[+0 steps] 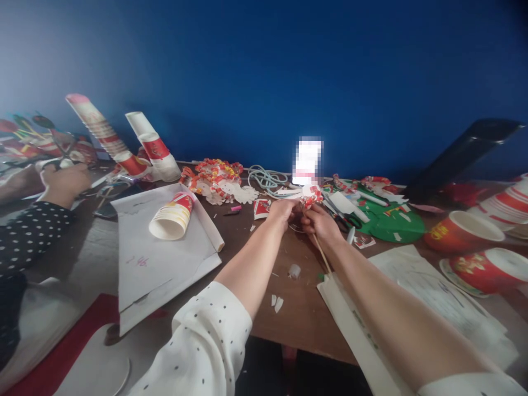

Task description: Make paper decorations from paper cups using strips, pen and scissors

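Both hands meet over the brown table, in front of a bright blurred-out screen point(307, 159). My left hand point(284, 213) is closed, its fingertips pinching the lower left side of a crumpled red-and-white paper piece point(312, 196) that looks cut from a paper cup. Close beside it, my right hand point(324, 224) is closed around a thin wooden stick point(322, 254), which slants down out of the fist. The paper piece sits just above the right fingers; how it joins the stick is hidden. Black-handled scissors point(348, 220) lie right of the right hand.
At left, a paper cup point(172, 219) lies on white sheets point(138, 275), beside stacked cups point(109, 137). Red-and-white cutouts point(218, 179) and a pale cable point(266, 179) lie behind. Green paper point(391, 223) and red cups point(462, 234) are right. A co-worker's hand point(66, 181) holds scissors.
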A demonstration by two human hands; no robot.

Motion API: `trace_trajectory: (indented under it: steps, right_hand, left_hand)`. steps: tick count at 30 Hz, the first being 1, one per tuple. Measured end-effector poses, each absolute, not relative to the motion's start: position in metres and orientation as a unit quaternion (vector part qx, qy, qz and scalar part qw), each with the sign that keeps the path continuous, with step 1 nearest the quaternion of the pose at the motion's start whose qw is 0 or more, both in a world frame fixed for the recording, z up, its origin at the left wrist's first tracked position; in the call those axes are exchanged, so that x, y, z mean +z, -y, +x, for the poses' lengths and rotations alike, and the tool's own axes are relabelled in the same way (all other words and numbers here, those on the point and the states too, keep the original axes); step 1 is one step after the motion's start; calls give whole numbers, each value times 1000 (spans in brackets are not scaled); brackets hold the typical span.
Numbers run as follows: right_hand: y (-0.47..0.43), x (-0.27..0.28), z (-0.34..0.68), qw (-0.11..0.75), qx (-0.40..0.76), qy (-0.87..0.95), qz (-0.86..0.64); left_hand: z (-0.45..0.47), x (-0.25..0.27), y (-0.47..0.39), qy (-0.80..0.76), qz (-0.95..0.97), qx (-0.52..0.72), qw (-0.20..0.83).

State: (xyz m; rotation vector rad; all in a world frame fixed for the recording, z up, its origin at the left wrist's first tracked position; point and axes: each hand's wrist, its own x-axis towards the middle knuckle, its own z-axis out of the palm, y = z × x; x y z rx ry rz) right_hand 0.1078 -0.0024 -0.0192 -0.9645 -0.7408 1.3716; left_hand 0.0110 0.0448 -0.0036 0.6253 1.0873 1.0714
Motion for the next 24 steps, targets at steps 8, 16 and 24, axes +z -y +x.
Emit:
trace_trajectory:
  steps: [8,16,24]
  right_hand:
    - [3,-17,108,601,598,327,-417]
    - [3,-12,113,606,626,291,-395]
    - [4,-10,117,591,655,290,-371]
  left_hand:
    - [14,-10,-48,-479,266,484,682]
    - [11,-7,-45,-459,255,485,700]
    - [10,-7,-41,-475,263,482,687]
